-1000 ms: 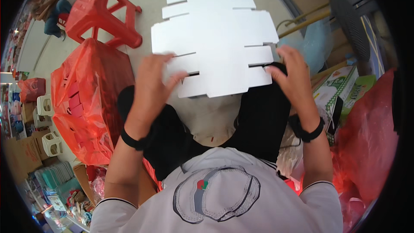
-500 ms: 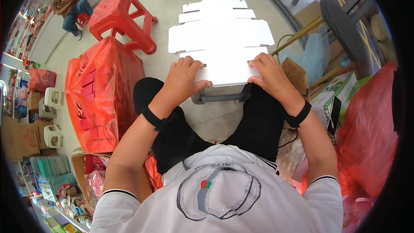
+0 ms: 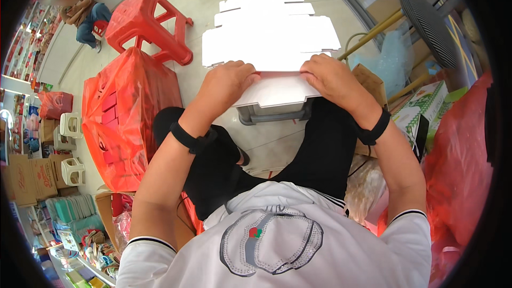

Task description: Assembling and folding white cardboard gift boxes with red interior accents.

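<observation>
A white die-cut cardboard box blank (image 3: 272, 34), flat at its far part and with tabbed, stepped edges, lies in front of me. My left hand (image 3: 229, 82) closes on its near left corner, fingers over the top. At the near right corner my right hand (image 3: 333, 80) grips it the same way. Between my hands the blank's near edge is raised, with a pinkish shaded strip. Below it a white cardboard surface (image 3: 277, 94) with a notched edge shows; I cannot tell whether it is a separate sheet. A dark grey support (image 3: 274, 116) stands underneath.
To the left are a red plastic stool (image 3: 144, 18) and a large red plastic bag (image 3: 128, 120) of boxes. A round striped seat (image 3: 426, 26), a brown carton (image 3: 370, 82) and a red bag (image 3: 458, 165) crowd the right. A seated person (image 3: 88, 16) is far left.
The blank's near edge has come up between my hands, baring the white cardboard below. Both hands have shifted slightly farther from me, and my left foot now shows.
</observation>
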The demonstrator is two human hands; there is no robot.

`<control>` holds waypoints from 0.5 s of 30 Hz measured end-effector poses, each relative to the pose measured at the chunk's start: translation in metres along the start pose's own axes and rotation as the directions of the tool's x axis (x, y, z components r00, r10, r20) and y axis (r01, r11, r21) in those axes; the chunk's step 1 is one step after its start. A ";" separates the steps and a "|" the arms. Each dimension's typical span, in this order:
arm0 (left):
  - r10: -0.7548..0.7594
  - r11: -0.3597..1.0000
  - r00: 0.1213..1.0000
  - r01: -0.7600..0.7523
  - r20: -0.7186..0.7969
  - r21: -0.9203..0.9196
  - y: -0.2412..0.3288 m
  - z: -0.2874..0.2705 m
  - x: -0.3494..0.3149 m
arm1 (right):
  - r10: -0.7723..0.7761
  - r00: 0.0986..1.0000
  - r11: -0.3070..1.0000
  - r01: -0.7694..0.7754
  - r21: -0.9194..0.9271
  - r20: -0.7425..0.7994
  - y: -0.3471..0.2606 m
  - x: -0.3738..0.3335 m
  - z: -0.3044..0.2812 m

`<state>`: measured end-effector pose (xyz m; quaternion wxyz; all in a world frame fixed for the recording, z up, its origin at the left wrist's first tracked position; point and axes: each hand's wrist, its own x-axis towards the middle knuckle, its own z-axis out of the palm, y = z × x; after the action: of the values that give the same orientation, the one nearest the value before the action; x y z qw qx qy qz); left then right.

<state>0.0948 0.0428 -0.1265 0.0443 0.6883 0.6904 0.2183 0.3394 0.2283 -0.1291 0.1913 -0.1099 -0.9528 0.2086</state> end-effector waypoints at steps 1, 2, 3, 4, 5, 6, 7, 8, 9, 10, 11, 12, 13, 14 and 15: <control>-0.055 0.998 0.997 0.056 0.046 -0.021 0.000 -0.003 0.006 | 0.048 0.998 0.999 -0.048 -0.004 0.028 0.002 0.003 -0.002; -0.057 0.998 0.997 0.058 0.053 -0.028 -0.001 -0.006 0.013 | 0.055 0.998 0.998 -0.055 -0.001 0.034 0.007 0.008 -0.003; -0.107 0.993 0.988 0.112 0.110 -0.042 -0.001 -0.008 0.019 | 0.075 0.995 0.997 -0.076 0.012 0.071 0.013 0.014 -0.003; -0.158 0.984 0.973 0.168 0.167 -0.050 -0.004 -0.010 0.024 | 0.090 0.990 0.995 -0.093 0.027 0.108 0.017 0.020 -0.003; -0.102 0.985 0.990 0.114 0.097 -0.127 -0.013 -0.005 0.025 | 0.091 0.990 0.996 -0.093 0.017 0.111 0.017 0.024 -0.003; -0.108 0.984 0.989 0.121 0.104 -0.133 -0.019 -0.003 0.027 | 0.095 0.988 0.995 -0.098 0.021 0.120 0.019 0.027 -0.002; -0.130 0.977 0.982 0.151 0.139 -0.149 -0.020 -0.004 0.031 | 0.111 0.986 0.992 -0.117 0.043 0.126 0.022 0.029 -0.001; -0.152 0.970 0.973 0.181 0.173 -0.164 -0.021 -0.004 0.034 | 0.126 0.983 0.989 -0.136 0.064 0.133 0.025 0.031 0.000; -0.206 0.950 0.954 0.249 0.216 -0.191 -0.021 -0.003 0.037 | 0.133 0.981 0.987 -0.143 0.067 0.142 0.027 0.031 0.001; -0.208 0.947 0.952 0.253 0.224 -0.197 -0.022 -0.003 0.039 | 0.152 0.976 0.984 -0.165 0.070 0.155 0.029 0.031 0.002; -0.218 0.944 0.943 0.268 0.250 -0.190 -0.023 -0.003 0.041 | 0.172 0.971 0.980 -0.186 0.072 0.167 0.031 0.031 0.003; -0.227 0.941 0.934 0.283 0.276 -0.183 -0.024 -0.003 0.043 | 0.177 0.968 0.978 -0.192 0.075 0.175 0.032 0.032 0.003; -0.228 0.939 0.931 0.287 0.284 -0.189 -0.022 -0.005 0.044 | 0.176 0.968 0.978 -0.192 0.075 0.178 0.033 0.032 0.004; -0.248 0.934 0.920 0.310 0.302 -0.179 -0.019 -0.007 0.045 | 0.176 0.968 0.978 -0.192 0.076 0.181 0.034 0.032 0.005; -0.267 0.928 0.909 0.332 0.320 -0.168 -0.018 -0.008 0.047 | 0.182 0.965 0.977 -0.199 0.077 0.188 0.034 0.032 0.005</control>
<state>0.0731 0.0867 -0.1147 0.2541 0.5891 0.7457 0.1796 0.3129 0.2662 -0.1378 0.0886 -0.1726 -0.9401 0.2803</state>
